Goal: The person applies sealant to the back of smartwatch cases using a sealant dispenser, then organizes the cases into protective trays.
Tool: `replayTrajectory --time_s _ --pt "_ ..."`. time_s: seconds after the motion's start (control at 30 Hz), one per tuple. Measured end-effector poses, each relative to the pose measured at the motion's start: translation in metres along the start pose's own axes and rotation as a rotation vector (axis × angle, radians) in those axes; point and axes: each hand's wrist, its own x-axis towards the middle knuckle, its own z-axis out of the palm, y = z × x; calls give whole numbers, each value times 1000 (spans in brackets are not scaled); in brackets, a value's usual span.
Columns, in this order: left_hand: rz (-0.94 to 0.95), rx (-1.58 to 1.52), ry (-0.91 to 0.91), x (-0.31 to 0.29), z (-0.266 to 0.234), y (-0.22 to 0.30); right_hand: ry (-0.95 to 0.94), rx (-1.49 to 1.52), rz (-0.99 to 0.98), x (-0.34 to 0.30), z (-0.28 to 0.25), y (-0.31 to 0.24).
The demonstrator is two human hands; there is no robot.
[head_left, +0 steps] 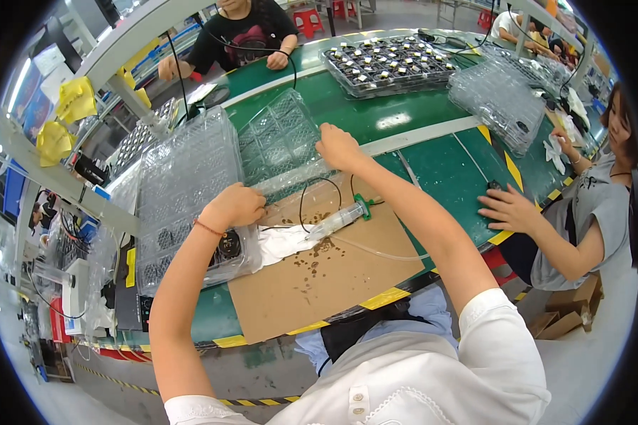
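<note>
My right hand [337, 147] reaches forward and pinches the right edge of a clear plastic tray [276, 133] with moulded compartments. Over the near part of a stack of similar clear trays [188, 163], my left hand [235, 206] is closed, knuckles up; its fingertips are hidden. A round black part [229, 244] sits in the stack just below that hand. Between my arms, a clear syringe [337, 221] with a green end lies on a stained brown cardboard sheet [376, 248]. White tissue [280, 244] lies beside the syringe, and a thin clear tube runs across the cardboard.
A tray full of black parts with white tops [390, 65] stands at the back. More clear trays [500, 99] are piled at the right. A co-worker's hand [510, 209] rests on the green table [439, 166]. Another person stands across the table; a metal frame post rises at left.
</note>
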Motion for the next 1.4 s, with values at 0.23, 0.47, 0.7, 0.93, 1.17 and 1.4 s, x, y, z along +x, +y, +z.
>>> replayTrajectory --time_s 0.23,0.47,0.7,0.93,1.17,1.4 --pt "-13 46 -157 17 -12 -10 285 -156 62 14 -94 51" --pt "-70 -116 80 -4 8 -28 473 -107 78 -34 -216 133" --pt "-92 -792 399 -44 -37 27 1026 49 453 -125 -315 268" --pt "-110 -788 229 -113 -66 111 996 930 844 -139 -288 312" --pt "-346 -712 245 -160 -90 146 991 1583 676 -90 -230 301" --pt "-415 -943 288 -183 -48 207 513 1281 753 -83 -218 296"
